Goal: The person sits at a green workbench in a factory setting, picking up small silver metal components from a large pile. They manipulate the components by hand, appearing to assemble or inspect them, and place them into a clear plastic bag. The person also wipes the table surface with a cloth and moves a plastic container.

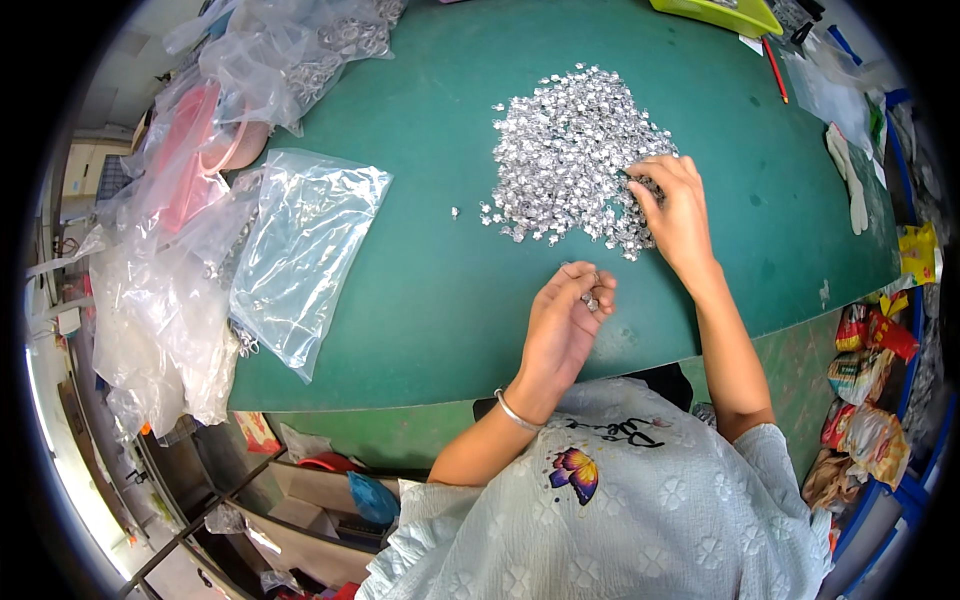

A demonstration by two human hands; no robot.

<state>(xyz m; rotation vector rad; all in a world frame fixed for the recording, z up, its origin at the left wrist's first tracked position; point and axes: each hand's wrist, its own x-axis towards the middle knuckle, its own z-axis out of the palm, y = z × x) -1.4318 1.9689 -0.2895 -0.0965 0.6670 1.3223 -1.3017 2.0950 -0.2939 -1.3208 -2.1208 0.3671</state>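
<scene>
Left hand pinches small metal pieces; right hand fingers the silver pile.

My left hand is curled, fingers pinched together. My right hand reaches far, fingers bent down.

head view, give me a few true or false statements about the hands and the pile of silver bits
1. The right hand rests on the edge of the pile of small silver parts. True.
2. The left hand is flat on the mat, empty. False: it is raised with small silver pieces at its fingertips.
3. The mat is green. True.
4. A clear plastic bag lies to the right of the pile. False: it lies to the left.
5. The left wrist wears a bracelet. True.
</scene>
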